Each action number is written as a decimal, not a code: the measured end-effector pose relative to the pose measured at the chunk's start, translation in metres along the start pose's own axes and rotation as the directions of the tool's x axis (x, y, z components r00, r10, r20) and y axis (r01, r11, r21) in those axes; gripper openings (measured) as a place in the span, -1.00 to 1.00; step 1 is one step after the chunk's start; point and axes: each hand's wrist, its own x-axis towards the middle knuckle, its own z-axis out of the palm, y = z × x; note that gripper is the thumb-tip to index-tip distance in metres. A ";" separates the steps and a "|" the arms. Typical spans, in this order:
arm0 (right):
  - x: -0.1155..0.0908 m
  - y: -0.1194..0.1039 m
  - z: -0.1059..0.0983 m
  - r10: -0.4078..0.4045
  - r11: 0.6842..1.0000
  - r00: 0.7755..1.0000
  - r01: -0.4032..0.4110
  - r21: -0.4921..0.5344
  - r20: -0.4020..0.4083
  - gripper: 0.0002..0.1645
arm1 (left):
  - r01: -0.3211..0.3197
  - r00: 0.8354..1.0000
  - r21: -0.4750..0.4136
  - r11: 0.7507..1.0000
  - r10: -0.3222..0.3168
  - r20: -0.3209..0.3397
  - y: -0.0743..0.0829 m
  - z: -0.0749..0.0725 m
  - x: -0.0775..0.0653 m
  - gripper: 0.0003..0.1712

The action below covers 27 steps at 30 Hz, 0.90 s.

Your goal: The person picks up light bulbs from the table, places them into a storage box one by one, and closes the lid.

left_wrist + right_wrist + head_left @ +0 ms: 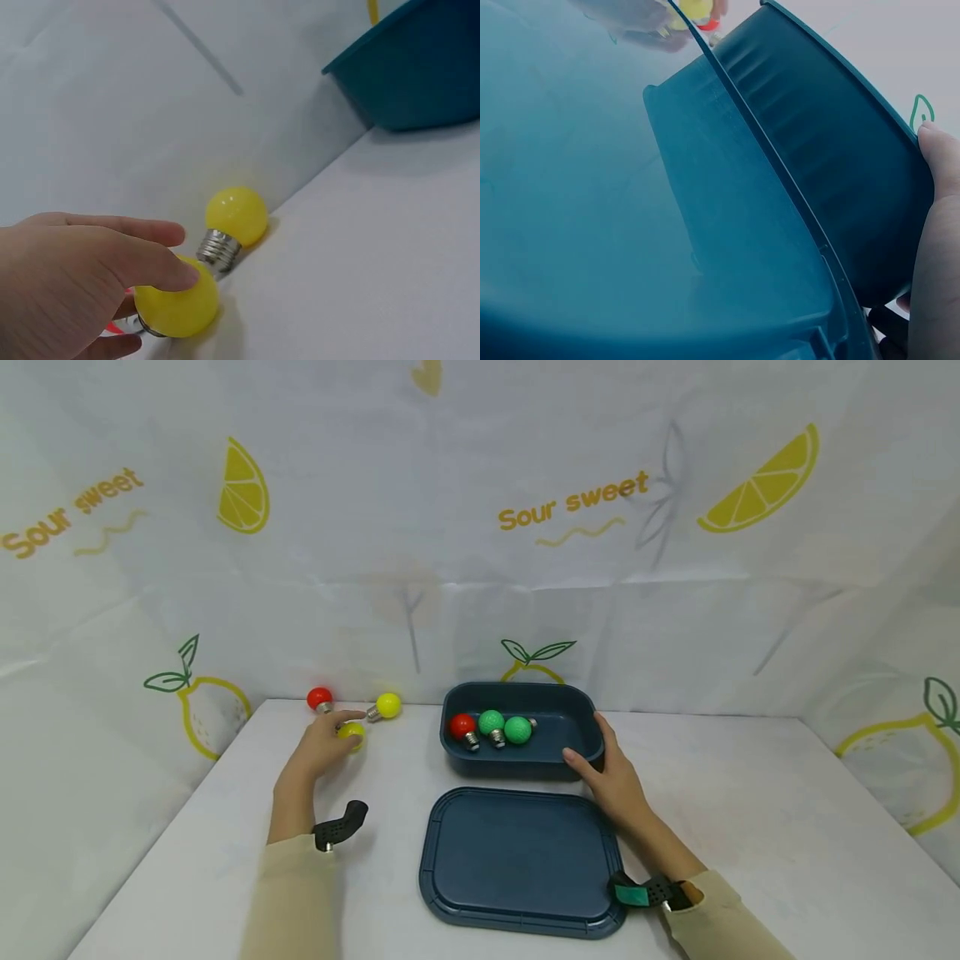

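My left hand (321, 748) is at the back left of the table, its thumb and fingers holding a yellow light bulb (352, 735). In the left wrist view the thumb lies over this bulb's round yellow globe (180, 306), and the hand partly hides its base. Just beyond stands a second yellow bulb (388, 705) with a silver screw base, and a red bulb (319, 697) lies behind the hand. With my right hand (617, 781) I grip the right end of a dark blue box (521, 768), thumb over its front rim. Inside are a red bulb (462, 727) and two green bulbs (517, 730).
A dark blue lid (521, 860) lies flat on the white table in front of the box, close to the right wrist. Behind the table rises a white cloth backdrop (360, 635) with lemon prints. The box stands near that backdrop.
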 end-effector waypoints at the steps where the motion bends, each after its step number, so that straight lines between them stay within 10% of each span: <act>1: 0.000 0.000 0.000 0.001 1.000 1.000 -0.001 0.001 0.000 0.07 | 0.003 1.000 -0.002 1.000 -0.003 0.002 0.000 0.001 0.000 -0.45; 16: -0.002 -0.002 -0.002 0.007 1.000 1.000 -0.007 0.014 0.007 0.07 | 0.010 0.998 -0.057 0.998 -0.013 -0.059 -0.005 0.008 0.002 -0.51; 27: -0.002 -0.002 -0.002 0.003 1.000 1.000 -0.003 0.016 0.008 0.07 | 0.078 0.995 -0.051 0.996 -0.074 0.066 -0.001 0.005 -0.002 -0.42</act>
